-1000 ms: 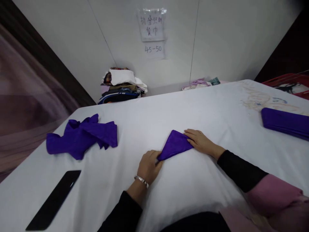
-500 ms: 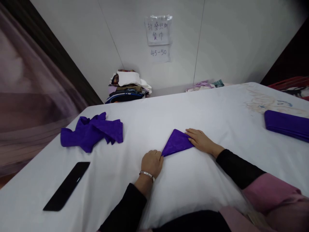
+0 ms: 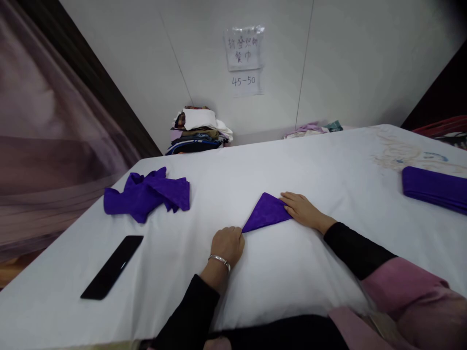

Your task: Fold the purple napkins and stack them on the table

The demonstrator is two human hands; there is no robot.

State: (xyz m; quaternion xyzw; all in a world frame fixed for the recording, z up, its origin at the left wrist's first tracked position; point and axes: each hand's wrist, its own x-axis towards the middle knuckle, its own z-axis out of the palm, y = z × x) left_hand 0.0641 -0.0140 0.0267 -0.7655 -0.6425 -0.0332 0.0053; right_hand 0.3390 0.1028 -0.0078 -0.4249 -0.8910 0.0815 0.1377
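A purple cloth napkin (image 3: pixel 265 214) folded into a triangle lies on the white-covered table (image 3: pixel 277 165) in front of me. My left hand (image 3: pixel 226 245), wearing a silver bracelet, is closed with its fingertips pinching the napkin's near left corner. My right hand (image 3: pixel 301 210) lies flat with fingers stretched out, pressing the napkin's right edge. Both sleeves are black.
A loose heap of purple cloths (image 3: pixel 148 194) lies at the left. A black phone (image 3: pixel 113 266) rests near the table's front left edge. A folded purple stack (image 3: pixel 434 188) sits at the far right. Piled clothes (image 3: pixel 199 130) and more fabric (image 3: pixel 314 128) stand by the wall.
My hands have hardly moved on the napkin. The camera has shifted, so everything sits further right in the view.
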